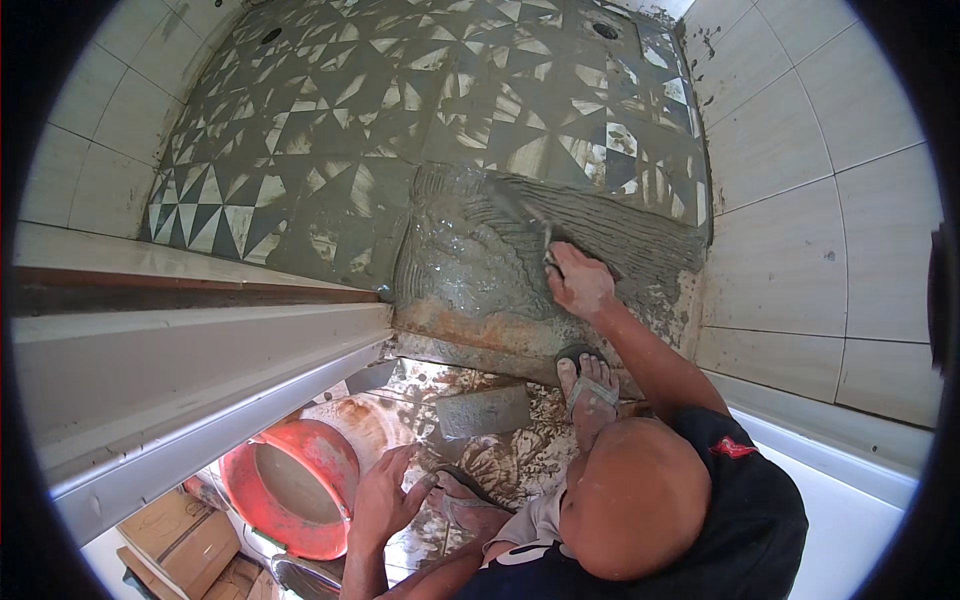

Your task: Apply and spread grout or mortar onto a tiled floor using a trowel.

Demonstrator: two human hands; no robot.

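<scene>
My right hand grips the handle of a blurred metal trowel, whose blade is on ridged grey mortar in a bare patch of floor. Wetter, smoother mortar lies to its left. Beyond stretch geometric-patterned tiles smeared with grey. My left hand is raised near the lower middle, open, its fingers apart with nothing seen in them, beside a red bucket of murky grey liquid. My sandalled feet are at the mortar's near edge and on the dirty floor below it.
Tiled walls rise on both sides. A white frame borders the left of the opening. A grey rectangular piece lies by my feet. Cardboard is at lower left. Two round holes show in the far tiles.
</scene>
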